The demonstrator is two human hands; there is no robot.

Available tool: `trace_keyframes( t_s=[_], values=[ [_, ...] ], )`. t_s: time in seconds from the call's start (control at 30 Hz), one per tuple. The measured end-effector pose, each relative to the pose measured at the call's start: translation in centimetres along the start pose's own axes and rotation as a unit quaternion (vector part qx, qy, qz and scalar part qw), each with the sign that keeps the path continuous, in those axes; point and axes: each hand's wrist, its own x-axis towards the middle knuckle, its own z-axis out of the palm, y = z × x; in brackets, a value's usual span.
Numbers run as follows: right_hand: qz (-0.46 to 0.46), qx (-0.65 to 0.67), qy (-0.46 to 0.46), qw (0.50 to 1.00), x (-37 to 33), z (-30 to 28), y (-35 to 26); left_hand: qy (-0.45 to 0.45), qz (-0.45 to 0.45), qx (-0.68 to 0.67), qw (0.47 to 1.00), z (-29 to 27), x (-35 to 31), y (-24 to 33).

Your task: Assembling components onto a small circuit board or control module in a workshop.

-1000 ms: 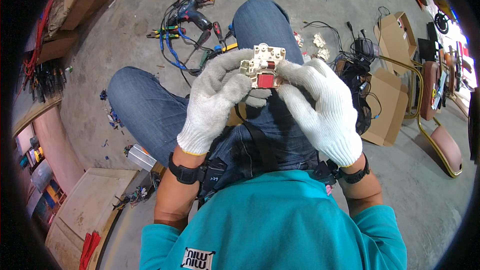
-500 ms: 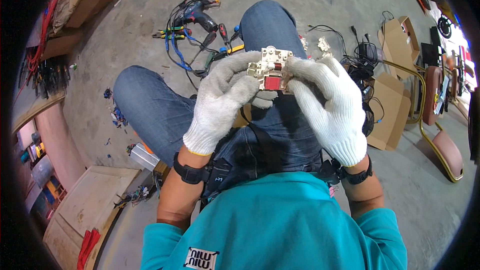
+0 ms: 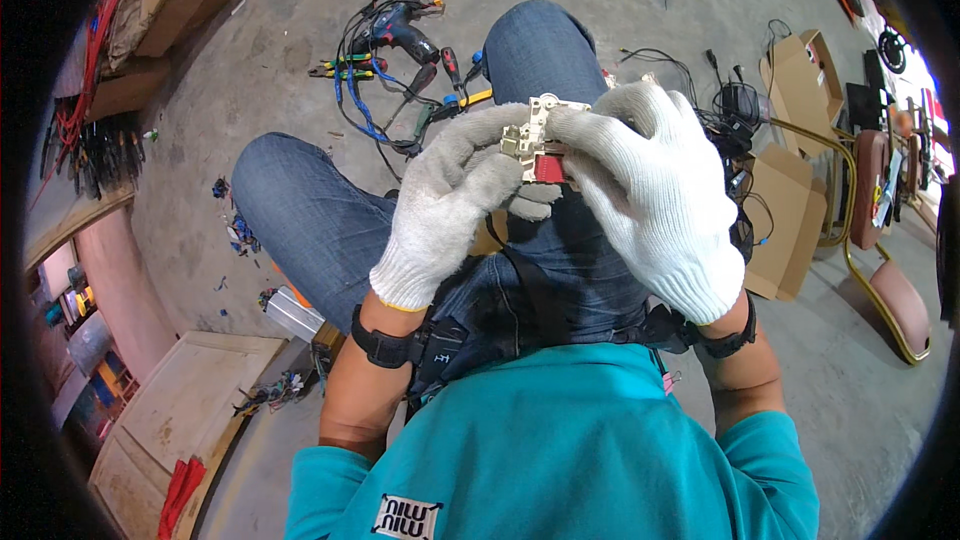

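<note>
In front of my lap I hold an opened circuit breaker (image 3: 537, 147), a small cream plastic housing with a red block at its lower part. My left hand (image 3: 437, 205), in a whitish knit glove, grips the housing's left side, with fingers behind it and the thumb at its edge. The gloved right hand (image 3: 665, 190) is closed over the right side, its thumb and fingertips pinching there. Those fingers hide much of the breaker's inside, and whether they hold a separate small part cannot be made out.
On the concrete floor ahead lie a power drill (image 3: 400, 32), pliers (image 3: 345, 67), a screwdriver (image 3: 450, 66) and looped cables. To the right are black cables with adapters (image 3: 738, 100), cardboard boxes (image 3: 785, 215) and a chair (image 3: 893, 305). A wooden panel (image 3: 165, 410) lies at lower left.
My right hand has moved left and over the breaker, covering the coil and part of the red block that showed before. The left hand keeps its hold.
</note>
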Motion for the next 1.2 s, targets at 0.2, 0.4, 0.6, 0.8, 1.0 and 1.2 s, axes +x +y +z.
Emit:
trace_keyframes(
  t_s=[0.2, 0.4, 0.6, 0.8, 1.0, 1.2],
  values=[
    [-0.043, -0.010, 0.016, 0.999, 0.2, 0.1, 0.5, -0.003, -0.019, -0.005, 1.000, -0.2, 0.2, 0.0],
    [-0.035, -0.040, -0.021, 0.998, 0.2, -0.3, 0.2, -0.007, -0.012, -0.008, 1.000, -0.1, 0.3, -0.1],
    [-0.021, -0.085, -0.059, 0.994, 0.4, -0.2, -0.3, -0.014, -0.006, -0.012, 1.000, -0.2, 0.2, -0.2],
    [-0.030, -0.038, -0.070, 0.996, 0.7, -0.5, 0.1, -0.005, -0.012, 0.007, 1.000, 0.1, 0.1, 0.1],
    [-0.024, -0.043, -0.057, 0.997, 0.7, 0.0, 0.0, -0.004, -0.011, 0.012, 1.000, 0.2, 0.2, 0.0],
    [0.012, -0.032, -0.037, 0.999, 0.8, 0.1, -0.7, 0.006, -0.016, 0.004, 1.000, 0.2, 0.1, 0.2]
  ],
)
